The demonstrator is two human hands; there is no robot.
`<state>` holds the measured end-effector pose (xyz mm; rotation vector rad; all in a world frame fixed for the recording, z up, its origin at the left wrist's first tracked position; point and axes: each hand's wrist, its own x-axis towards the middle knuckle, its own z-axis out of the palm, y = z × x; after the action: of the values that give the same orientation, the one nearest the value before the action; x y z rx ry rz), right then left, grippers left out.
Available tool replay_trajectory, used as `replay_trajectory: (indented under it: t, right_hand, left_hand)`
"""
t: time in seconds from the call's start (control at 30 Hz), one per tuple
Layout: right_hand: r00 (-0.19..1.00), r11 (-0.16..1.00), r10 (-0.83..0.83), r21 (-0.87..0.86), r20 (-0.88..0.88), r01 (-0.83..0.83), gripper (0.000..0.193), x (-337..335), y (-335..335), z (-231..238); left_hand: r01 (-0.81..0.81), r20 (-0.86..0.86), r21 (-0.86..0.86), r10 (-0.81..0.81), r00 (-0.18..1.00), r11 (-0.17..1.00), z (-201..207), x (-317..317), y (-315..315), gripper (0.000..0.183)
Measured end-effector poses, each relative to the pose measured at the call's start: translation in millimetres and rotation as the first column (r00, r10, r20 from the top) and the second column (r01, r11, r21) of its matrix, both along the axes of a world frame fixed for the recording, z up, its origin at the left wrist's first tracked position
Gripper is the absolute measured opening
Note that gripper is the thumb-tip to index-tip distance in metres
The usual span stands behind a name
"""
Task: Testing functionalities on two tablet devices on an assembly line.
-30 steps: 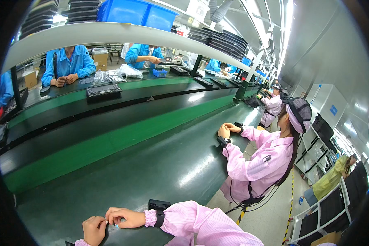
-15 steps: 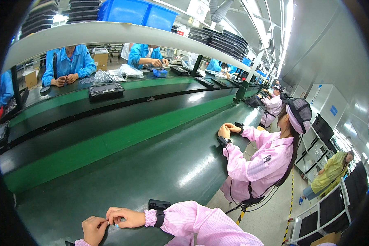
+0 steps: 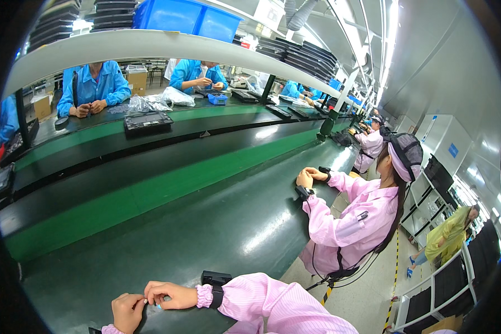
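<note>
At the near edge of the dark green worktable (image 3: 206, 234), my two hands meet with their fingertips close together. My left hand (image 3: 127, 313) has its fingers curled in a pinch. My right hand (image 3: 174, 295) comes in from the right, its fingers bent toward the left fingertips. A tiny pale blue and white spot shows under the right fingers; whether it is a held thing is too small to tell. A black band with a black box (image 3: 216, 278) sits on my right wrist, over a pink striped sleeve.
A co-worker in pink (image 3: 350, 217) sits to my right, hands together on the table. Beyond a green divider (image 3: 133, 200), a black tray-like unit (image 3: 148, 123) lies on the conveyor line. Two co-workers in blue (image 3: 97, 86) work opposite, beneath a shelf with blue bins (image 3: 186, 19).
My hands have barely moved. The black unit on the line has shifted slightly right. A co-worker in blue across has raised their hands, and the person in yellow has changed stance.
</note>
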<state>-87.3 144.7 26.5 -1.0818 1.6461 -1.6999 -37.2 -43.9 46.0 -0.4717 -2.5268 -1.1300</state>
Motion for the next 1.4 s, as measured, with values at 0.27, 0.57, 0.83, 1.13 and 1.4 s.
replay_trajectory:
  t: [0.27, 0.57, 0.83, 1.13, 1.4]
  right_hand:
    - [1.000, 1.000, 0.000, -0.004, -0.013, 0.000, 0.017, -1, -2, -3]
    - [1.000, 1.000, -0.003, -0.003, -0.012, 0.003, 0.018, -1, -1, -2]
    - [1.000, 1.000, -0.002, -0.001, -0.022, 0.002, 0.019, -2, -1, -3]
    - [0.999, 1.000, 0.002, -0.006, -0.035, -0.002, 0.019, -1, -1, 0]
    - [0.999, 1.000, -0.002, -0.010, -0.034, 0.002, 0.019, -2, -3, -1]
  left_hand:
    - [0.017, 0.028, 0.000, -0.017, 0.999, 1.000, -11, -2, -5, 0.007]
    - [0.013, 0.010, 0.006, -0.013, 1.000, 1.000, -9, -2, -2, 0.008]
    - [0.099, 0.101, -0.016, -0.097, 0.990, 0.995, 13, 2, -5, 0.013]
    - [0.005, 0.048, 0.006, -0.006, 0.999, 1.000, -10, -2, -3, 0.011]
    - [-0.002, 0.064, 0.017, 0.001, 0.998, 1.000, -7, -2, -3, 0.010]
